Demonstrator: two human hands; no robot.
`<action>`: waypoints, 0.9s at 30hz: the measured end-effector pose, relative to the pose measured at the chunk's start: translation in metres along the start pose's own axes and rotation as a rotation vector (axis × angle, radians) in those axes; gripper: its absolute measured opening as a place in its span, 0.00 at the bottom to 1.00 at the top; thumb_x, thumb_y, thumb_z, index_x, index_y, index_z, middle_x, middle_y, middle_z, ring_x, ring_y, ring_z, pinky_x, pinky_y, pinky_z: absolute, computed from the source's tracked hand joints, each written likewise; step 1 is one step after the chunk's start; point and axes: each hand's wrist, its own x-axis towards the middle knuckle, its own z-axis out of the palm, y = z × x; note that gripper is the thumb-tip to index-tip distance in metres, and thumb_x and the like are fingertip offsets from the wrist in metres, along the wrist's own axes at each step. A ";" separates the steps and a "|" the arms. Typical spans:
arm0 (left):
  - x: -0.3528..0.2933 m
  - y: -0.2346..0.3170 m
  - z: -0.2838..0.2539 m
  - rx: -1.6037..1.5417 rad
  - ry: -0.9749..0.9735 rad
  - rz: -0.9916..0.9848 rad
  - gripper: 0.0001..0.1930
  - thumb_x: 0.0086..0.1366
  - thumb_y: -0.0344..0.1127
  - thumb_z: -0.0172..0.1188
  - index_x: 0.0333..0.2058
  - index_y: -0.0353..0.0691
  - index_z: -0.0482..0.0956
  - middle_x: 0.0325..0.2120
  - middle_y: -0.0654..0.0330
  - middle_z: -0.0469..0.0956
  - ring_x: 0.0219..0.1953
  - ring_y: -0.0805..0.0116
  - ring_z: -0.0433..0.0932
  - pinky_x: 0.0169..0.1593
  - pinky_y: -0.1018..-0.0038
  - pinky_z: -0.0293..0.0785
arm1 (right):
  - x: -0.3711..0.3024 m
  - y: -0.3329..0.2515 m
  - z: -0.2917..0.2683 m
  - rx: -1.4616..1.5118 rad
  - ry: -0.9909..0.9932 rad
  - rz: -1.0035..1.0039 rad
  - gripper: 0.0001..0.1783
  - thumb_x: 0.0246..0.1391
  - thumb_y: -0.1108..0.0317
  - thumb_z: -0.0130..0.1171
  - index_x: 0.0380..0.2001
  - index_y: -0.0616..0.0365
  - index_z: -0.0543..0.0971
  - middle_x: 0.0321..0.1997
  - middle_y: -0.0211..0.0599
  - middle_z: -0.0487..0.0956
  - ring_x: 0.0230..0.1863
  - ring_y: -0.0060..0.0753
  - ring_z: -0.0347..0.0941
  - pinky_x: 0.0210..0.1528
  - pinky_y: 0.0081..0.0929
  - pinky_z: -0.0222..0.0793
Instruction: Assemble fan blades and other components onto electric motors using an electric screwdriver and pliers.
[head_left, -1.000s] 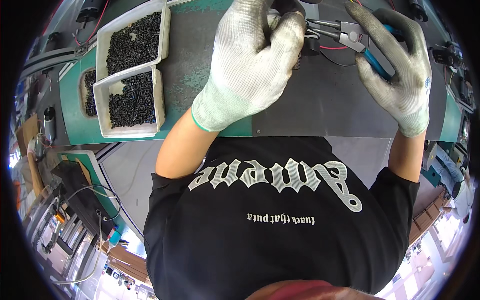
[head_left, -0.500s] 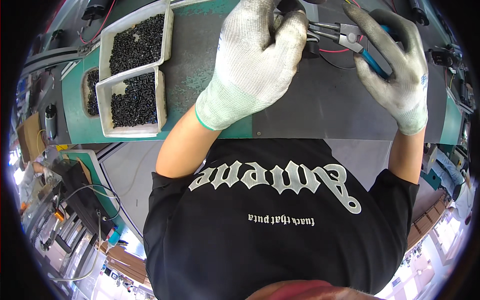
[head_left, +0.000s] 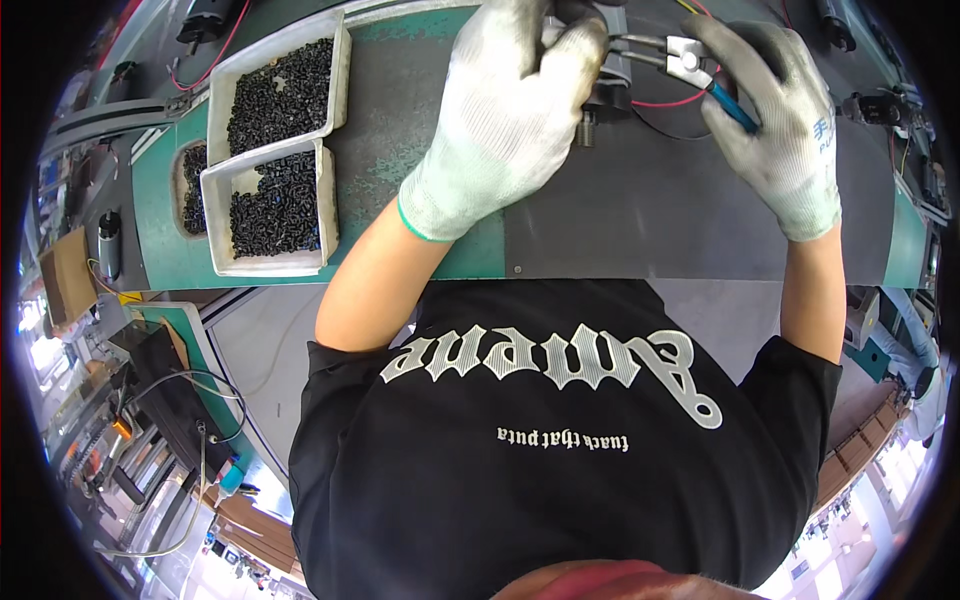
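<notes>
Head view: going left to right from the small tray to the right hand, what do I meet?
Small tray of black parts → pair of white bins holding more black parts → gloved left hand → blue-handled pliers → gloved right hand.

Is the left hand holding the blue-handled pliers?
No, the right hand grips the pliers by the blue handle, and their tips point toward the left hand.
</notes>
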 end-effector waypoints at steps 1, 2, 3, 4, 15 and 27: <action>0.011 0.004 0.001 0.042 0.003 0.002 0.11 0.66 0.31 0.48 0.44 0.30 0.70 0.24 0.64 0.70 0.26 0.78 0.66 0.30 0.80 0.64 | 0.002 0.008 0.008 0.012 0.092 0.023 0.27 0.33 0.69 0.61 0.44 0.59 0.80 0.35 0.45 0.74 0.35 0.46 0.72 0.40 0.39 0.71; 0.022 0.005 0.000 0.081 0.001 0.006 0.11 0.67 0.32 0.48 0.43 0.30 0.70 0.24 0.62 0.70 0.25 0.75 0.68 0.30 0.78 0.65 | 0.005 0.018 0.015 0.018 0.185 0.049 0.26 0.33 0.70 0.60 0.43 0.59 0.80 0.34 0.45 0.74 0.34 0.46 0.72 0.39 0.39 0.71; 0.041 -0.006 -0.009 0.484 0.111 0.457 0.12 0.67 0.35 0.49 0.41 0.29 0.71 0.26 0.51 0.75 0.28 0.55 0.74 0.34 0.68 0.72 | 0.015 0.028 0.022 0.162 0.203 0.264 0.25 0.33 0.72 0.59 0.42 0.61 0.79 0.33 0.45 0.74 0.32 0.46 0.72 0.39 0.38 0.71; 0.074 -0.036 -0.016 0.724 0.302 0.514 0.14 0.66 0.37 0.50 0.40 0.30 0.71 0.28 0.47 0.75 0.32 0.48 0.75 0.38 0.63 0.73 | 0.029 0.045 0.033 0.310 0.220 0.474 0.24 0.33 0.73 0.59 0.41 0.62 0.79 0.32 0.45 0.74 0.30 0.46 0.72 0.38 0.37 0.71; 0.112 -0.060 0.003 0.678 0.113 -0.194 0.46 0.53 0.66 0.56 0.49 0.21 0.68 0.46 0.34 0.74 0.51 0.42 0.74 0.56 0.61 0.68 | 0.004 0.079 0.111 1.915 0.104 1.001 0.19 0.45 0.68 0.55 0.43 0.62 0.74 0.31 0.43 0.77 0.23 0.33 0.73 0.30 0.31 0.70; -0.007 -0.007 -0.002 0.181 0.011 0.855 0.46 0.32 0.42 0.78 0.53 0.33 0.67 0.41 0.52 0.74 0.42 0.59 0.77 0.46 0.66 0.75 | -0.006 -0.014 -0.107 0.241 -0.126 0.208 0.29 0.29 0.76 0.50 0.43 0.70 0.76 0.36 0.45 0.73 0.38 0.40 0.73 0.44 0.30 0.69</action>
